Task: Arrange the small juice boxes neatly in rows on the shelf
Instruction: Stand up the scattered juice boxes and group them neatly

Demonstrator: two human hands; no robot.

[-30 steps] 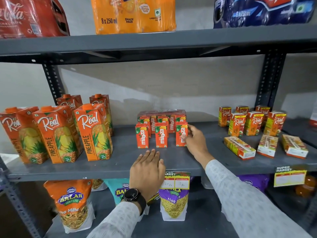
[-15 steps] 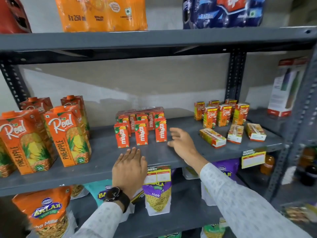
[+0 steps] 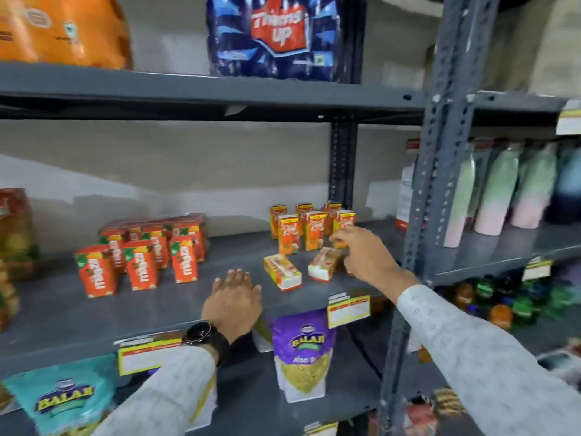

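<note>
The right hand [image 3: 361, 253], fingers curled around a hidden box, hovers just beside two toppled boxes [image 3: 323, 265], nearer than the spread left hand [image 3: 234, 297].

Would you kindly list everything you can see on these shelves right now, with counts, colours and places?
Maaza juice boxes: at least six, red-orange, upright in rows, middle shelf left.
Real juice boxes, upright: about six, orange, middle shelf back right.
Real juice boxes, lying flat: two clearly visible, orange-white, in front of the upright ones.
Thums Up pack: one, blue-red, top shelf.
Orange drink pack: one, top shelf left.
Balaji snack bags: purple and teal, lower shelf.
Bottles: several, pastel, right shelving.
Left hand: flat on the shelf edge, wearing a watch.
Right hand: reaching over the flat boxes; grip unclear.
</note>
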